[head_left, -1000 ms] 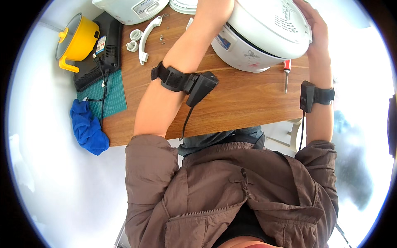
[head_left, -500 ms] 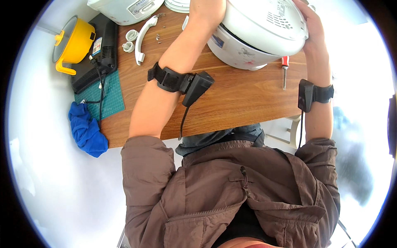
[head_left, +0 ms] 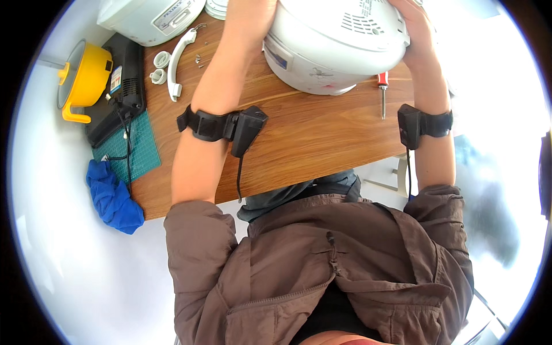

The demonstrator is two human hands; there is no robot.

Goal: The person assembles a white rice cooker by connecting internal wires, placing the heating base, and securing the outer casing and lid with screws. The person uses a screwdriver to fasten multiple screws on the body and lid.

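A white rice cooker [head_left: 313,73] with a faint floral print stands on the wooden table, cut off by the top edge of the view. Its rounded lid [head_left: 322,31], with rows of vent slots, sits down on the body with no dark gap showing along the front. Against the lid's left side rests my left hand [head_left: 253,14]; its fingers are hidden. My right hand [head_left: 418,29] grips the lid's right edge, its fingertips partly out of view. Below the cooker's right side lies a screwdriver [head_left: 383,92] with a red handle.
To the left lie a curved white handle [head_left: 177,66], two white caps [head_left: 158,76] and small screws [head_left: 198,59]. Beyond are another white cooker [head_left: 144,26], a yellow pot [head_left: 95,72] and a black device [head_left: 131,72]. A blue cloth [head_left: 112,198] hangs by a green mat [head_left: 148,146].
The lid has come down onto the cooker body, and the dark gap under its front edge has gone. Both hands stay at the lid. The whole view has shifted slightly.
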